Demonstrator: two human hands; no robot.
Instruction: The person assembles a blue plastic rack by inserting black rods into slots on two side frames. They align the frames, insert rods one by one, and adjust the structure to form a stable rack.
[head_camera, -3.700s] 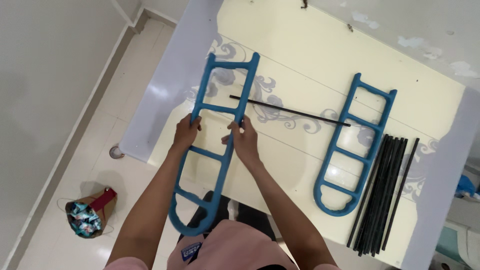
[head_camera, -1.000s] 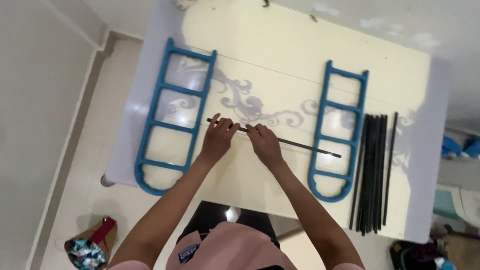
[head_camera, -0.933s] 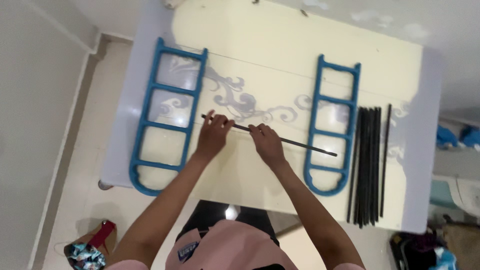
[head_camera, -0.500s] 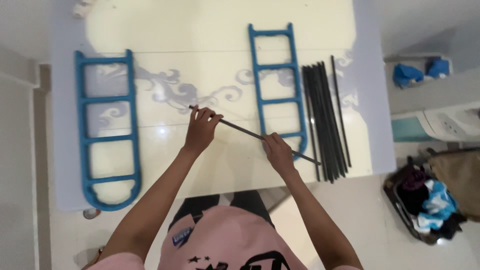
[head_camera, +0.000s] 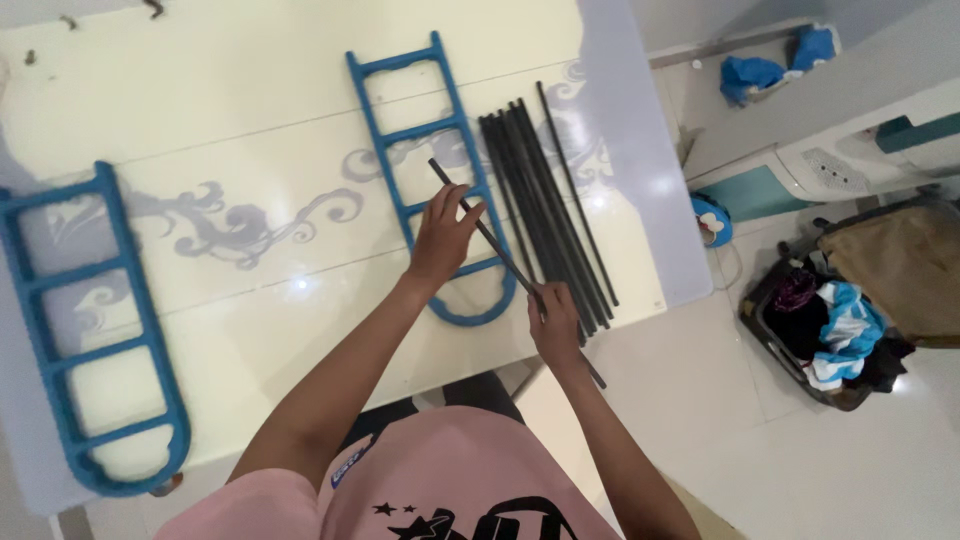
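1. At the left edge of the pale cream glossy tabletop (head_camera: 250, 90) lies a blue plastic ladder-shaped frame (head_camera: 95, 330), flat, its rounded end toward the near edge.
2. A grey swirl pattern (head_camera: 240, 225) runs across the middle of the tabletop between the two frames.
3. A second blue ladder-shaped frame (head_camera: 425, 165) lies flat right of centre, its rounded end near the front edge.
4. The left hand (head_camera: 440, 235) is above this second frame, its grip pinching the upper part of a thin black metal rod (head_camera: 500, 250).
5. The rod slants from above the second frame down past the near edge of the tabletop.
6. The right hand (head_camera: 555, 325) has its grip closed around the rod's lower part, at the near right corner.
7. A bundle of black rods (head_camera: 545, 200) lies just beside the second frame, toward the right edge.
8. On the floor at far right sits a dark basket of clothes (head_camera: 825, 330).
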